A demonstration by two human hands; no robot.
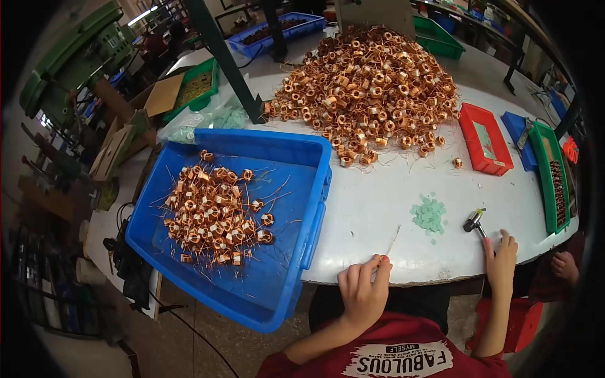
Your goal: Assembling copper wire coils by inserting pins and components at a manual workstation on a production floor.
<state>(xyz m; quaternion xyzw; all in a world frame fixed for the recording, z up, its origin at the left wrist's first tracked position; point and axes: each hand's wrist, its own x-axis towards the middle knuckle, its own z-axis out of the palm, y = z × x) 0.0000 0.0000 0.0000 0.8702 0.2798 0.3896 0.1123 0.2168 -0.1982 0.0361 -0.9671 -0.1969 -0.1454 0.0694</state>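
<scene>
Two hands rest at the near edge of the white counter (378, 208). The left hand (364, 291) is curled, fingertips pinched on a thin wire (393, 240) that slants up-right. The right hand (501, 264) lies loosely open, fingertips just beside a small hammer (474, 221) — holding nothing. Green paper scraps (429, 215) sit between them, farther in. A blue bin (302, 189) of copper coils (217, 214) overhangs at left — a big heap of coils (365, 88) lies far back.

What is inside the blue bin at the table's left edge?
The blue bin holds a loose cluster of copper wire coils with stray wire ends, towards its left side; the rest of its floor is bare. Anything beneath the coils is hidden.
</scene>
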